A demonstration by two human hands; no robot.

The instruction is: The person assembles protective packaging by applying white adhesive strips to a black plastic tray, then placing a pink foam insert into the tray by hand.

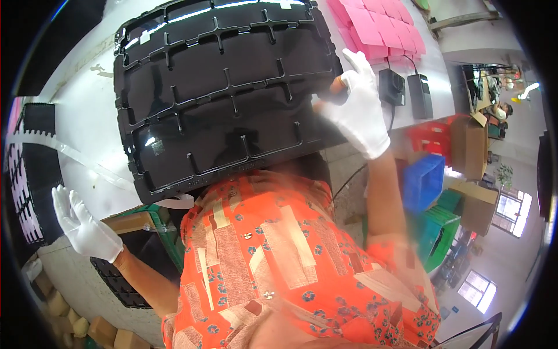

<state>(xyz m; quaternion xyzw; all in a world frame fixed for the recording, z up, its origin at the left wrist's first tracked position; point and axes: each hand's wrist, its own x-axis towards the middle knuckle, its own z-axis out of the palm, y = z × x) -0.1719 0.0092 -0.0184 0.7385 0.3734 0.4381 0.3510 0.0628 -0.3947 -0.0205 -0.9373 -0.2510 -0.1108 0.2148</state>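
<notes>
A large black plastic tray (226,96) with rows of shallow compartments and raised ribs lies on the white table (87,128) before me. My right hand (357,107), in a white glove with the thumb and index fingertips bare, is over the tray's right edge. Its thumb and index finger are apart, and the other fingers are stretched out. I cannot tell whether the thumb touches the tray. Off the table's left front side, my left hand (84,227), also white-gloved, is held out with its fingers extended and nothing in it.
Pink sheets (381,26) lie at the far right, near two black power adapters (421,96) with cords. A pale notched strip (75,154) crosses the table's left. Blue (424,181) and green crates (439,232) and cardboard boxes (468,145) stand to the right.
</notes>
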